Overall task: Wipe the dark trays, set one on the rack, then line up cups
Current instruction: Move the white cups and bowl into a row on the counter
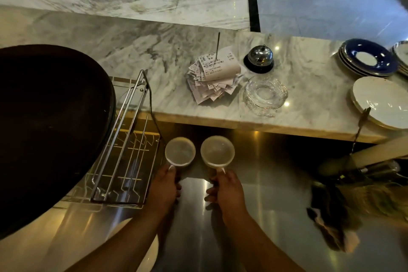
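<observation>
Two pale cups stand side by side on the steel counter, just below the marble ledge. My left hand grips the handle of the left cup. My right hand grips the handle of the right cup. A large round dark tray rests on top of the wire rack at the left, hiding most of its left side. The left cup sits right beside the rack's right edge.
On the marble ledge sit a spike of paper receipts, a service bell, a glass dish, stacked blue saucers and white plates. A dark cloth lies at the right, a white plate below.
</observation>
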Tool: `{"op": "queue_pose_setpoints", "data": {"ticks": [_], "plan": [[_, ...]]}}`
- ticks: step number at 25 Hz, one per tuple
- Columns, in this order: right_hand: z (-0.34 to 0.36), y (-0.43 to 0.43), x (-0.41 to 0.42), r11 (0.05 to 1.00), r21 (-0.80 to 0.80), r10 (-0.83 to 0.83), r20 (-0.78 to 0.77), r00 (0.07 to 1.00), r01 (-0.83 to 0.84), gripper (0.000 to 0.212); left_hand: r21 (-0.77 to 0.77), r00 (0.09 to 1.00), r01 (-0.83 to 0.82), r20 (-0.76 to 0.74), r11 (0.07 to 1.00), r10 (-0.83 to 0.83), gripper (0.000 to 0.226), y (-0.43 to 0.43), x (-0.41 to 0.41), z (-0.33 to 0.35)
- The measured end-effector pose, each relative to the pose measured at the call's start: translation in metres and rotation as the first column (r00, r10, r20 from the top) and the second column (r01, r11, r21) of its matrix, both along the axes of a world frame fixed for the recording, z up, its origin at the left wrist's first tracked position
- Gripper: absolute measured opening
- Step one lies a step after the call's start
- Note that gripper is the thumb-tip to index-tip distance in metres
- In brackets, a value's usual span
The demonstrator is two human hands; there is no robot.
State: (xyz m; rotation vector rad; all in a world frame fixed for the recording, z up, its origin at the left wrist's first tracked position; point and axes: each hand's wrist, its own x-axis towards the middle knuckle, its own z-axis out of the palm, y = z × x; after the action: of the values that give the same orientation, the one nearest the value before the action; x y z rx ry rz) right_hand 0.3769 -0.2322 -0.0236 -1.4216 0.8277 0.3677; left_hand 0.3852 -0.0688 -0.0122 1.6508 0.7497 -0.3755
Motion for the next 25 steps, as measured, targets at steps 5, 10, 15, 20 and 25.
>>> {"op": "queue_pose_setpoints", "data": {"ticks": [5,10,15,20,25], "plan": [[-0.002,0.010,-0.001,0.999,-0.007,0.046,-0.038,0.998,-0.046,0.026,0.024,1.000,-0.009,0.010,1.000,0.008,0.031,-0.001,0.003,-0.001],[-0.006,0.017,-0.001,0.996,-0.018,0.086,-0.062,0.994,-0.087,0.020,0.044,1.000,-0.003,0.026,0.999,0.002,0.033,-0.003,0.009,-0.001],[-0.012,0.022,0.005,0.991,-0.038,0.127,-0.075,0.989,-0.130,0.022,0.051,0.999,-0.022,0.025,0.998,0.021,0.031,-0.004,0.012,-0.001],[-0.016,0.026,0.009,0.993,-0.020,0.117,-0.100,0.988,-0.119,0.020,0.071,1.000,-0.009,0.024,0.997,0.007,0.025,-0.004,0.011,0.004],[-0.015,0.024,0.004,0.906,-0.354,0.238,-0.031,0.971,-0.233,0.023,0.101,0.999,0.036,0.008,0.994,-0.037,0.022,-0.003,0.009,0.010]]}}
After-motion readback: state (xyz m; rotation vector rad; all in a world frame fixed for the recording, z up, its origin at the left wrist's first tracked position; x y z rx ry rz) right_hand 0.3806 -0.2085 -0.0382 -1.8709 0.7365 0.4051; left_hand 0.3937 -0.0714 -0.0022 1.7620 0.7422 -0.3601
